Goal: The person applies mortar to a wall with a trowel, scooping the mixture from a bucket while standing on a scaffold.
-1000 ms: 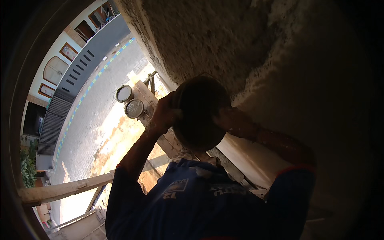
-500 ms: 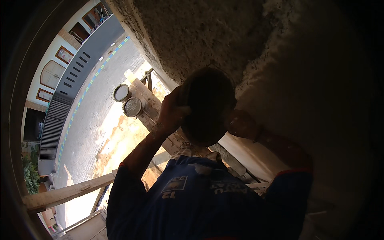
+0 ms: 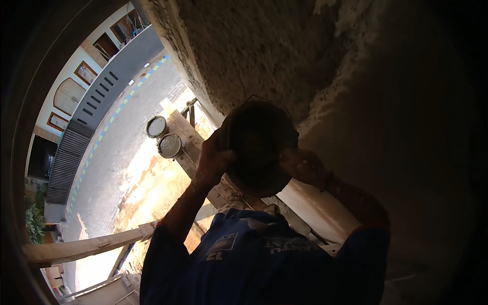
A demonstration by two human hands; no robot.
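A dark bucket (image 3: 259,147) is held up in front of my chest, its round mouth facing me and a thin wire handle standing at its far rim. My left hand (image 3: 214,158) grips the left side of the rim, with the thumb over the edge. On the opposite side, my right hand (image 3: 305,166) has its fingers closed at the rim. Deep shadow hides most of the inside, so I cannot tell what it contains. Just beyond the bucket rises a rough, mortar-covered wall (image 3: 254,56).
Two buckets, one with a pale filling (image 3: 156,126) and one with grey filling (image 3: 170,146), stand by the wooden plank (image 3: 190,137) below me. A wooden rail (image 3: 86,249) crosses at the lower left. Farther down lie a paved road and a grey fence (image 3: 96,96).
The bucket sits slightly lower in view and its wire handle shows more clearly. Both hands still hold its rim. The whole view has shifted a little.
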